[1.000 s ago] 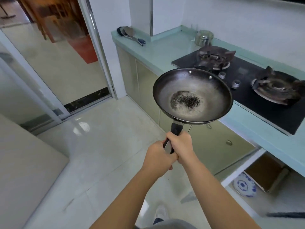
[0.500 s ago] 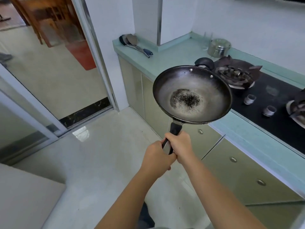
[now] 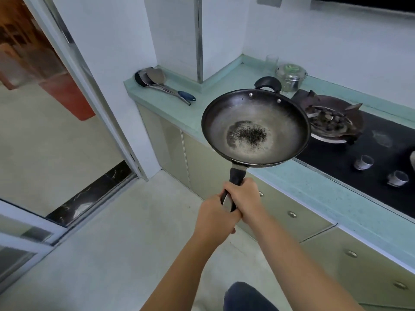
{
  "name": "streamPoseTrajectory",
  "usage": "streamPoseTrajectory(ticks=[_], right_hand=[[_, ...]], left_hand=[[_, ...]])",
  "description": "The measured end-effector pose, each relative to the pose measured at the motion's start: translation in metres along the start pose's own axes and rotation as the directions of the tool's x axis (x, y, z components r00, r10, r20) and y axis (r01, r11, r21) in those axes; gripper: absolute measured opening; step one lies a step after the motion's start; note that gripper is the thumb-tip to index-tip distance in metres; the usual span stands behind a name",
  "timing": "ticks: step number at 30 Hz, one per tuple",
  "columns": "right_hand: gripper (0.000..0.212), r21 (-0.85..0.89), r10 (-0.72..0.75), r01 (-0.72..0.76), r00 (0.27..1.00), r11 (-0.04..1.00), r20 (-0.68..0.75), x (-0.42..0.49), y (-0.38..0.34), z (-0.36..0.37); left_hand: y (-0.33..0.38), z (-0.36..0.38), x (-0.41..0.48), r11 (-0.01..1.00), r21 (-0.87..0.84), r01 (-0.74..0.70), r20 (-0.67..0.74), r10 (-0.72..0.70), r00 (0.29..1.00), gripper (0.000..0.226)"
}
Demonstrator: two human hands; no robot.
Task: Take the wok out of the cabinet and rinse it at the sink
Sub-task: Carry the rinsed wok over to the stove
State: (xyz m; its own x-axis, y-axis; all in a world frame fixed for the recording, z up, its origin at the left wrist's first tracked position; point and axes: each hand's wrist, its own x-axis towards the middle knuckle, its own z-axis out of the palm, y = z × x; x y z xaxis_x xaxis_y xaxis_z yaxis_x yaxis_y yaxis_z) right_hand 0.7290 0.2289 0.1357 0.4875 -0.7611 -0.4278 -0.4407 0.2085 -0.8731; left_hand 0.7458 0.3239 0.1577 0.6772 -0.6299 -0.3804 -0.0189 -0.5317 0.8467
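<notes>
Hands are sharing the load: left hand (image 3: 213, 217) and right hand (image 3: 246, 198) are both gripping the handle (image 3: 237, 177), the right one farther up. Wok (image 3: 256, 129) is hanging level in the air over the counter (image 3: 170, 108) edge, just left of the burner (image 3: 330, 122). Swinging right is risking a knock there; tipping is risking spilled grit. Its bowl is looking grey and worn, with black specks gathering in the middle.

Single head view, looking forward-down, near hands.
</notes>
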Motion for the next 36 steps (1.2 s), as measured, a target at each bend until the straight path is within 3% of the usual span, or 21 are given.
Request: streamPoseTrajectory(ticks=[7, 11, 19, 36], right_hand=[[0.022, 0.037, 0.025, -0.023, 0.999, 0.999, -0.034, 0.089, -0.034, 0.018], [0.037, 0.085, 0.047, -0.044, 0.999, 0.995, -0.026, 0.15, -0.062, 0.028], [0.017, 0.116, 0.053, -0.047, 0.998, 0.992, -0.045, 0.239, -0.107, 0.035], [0.015, 0.165, 0.142, -0.121, 0.982, 0.979, -0.125, 0.277, -0.108, 0.069]], left_hand=[[0.03, -0.022, 0.093, 0.999, 0.017, -0.048, 0.076, 0.046, 0.996, 0.021], [0.055, -0.03, 0.157, 0.997, 0.054, -0.056, 0.092, 0.051, 0.994, 0.021], [0.087, -0.039, 0.258, 0.992, 0.117, -0.051, 0.105, 0.039, 0.994, 0.011], [0.07, -0.058, 0.313, 0.994, 0.098, -0.04, 0.164, 0.023, 0.986, 0.017]])
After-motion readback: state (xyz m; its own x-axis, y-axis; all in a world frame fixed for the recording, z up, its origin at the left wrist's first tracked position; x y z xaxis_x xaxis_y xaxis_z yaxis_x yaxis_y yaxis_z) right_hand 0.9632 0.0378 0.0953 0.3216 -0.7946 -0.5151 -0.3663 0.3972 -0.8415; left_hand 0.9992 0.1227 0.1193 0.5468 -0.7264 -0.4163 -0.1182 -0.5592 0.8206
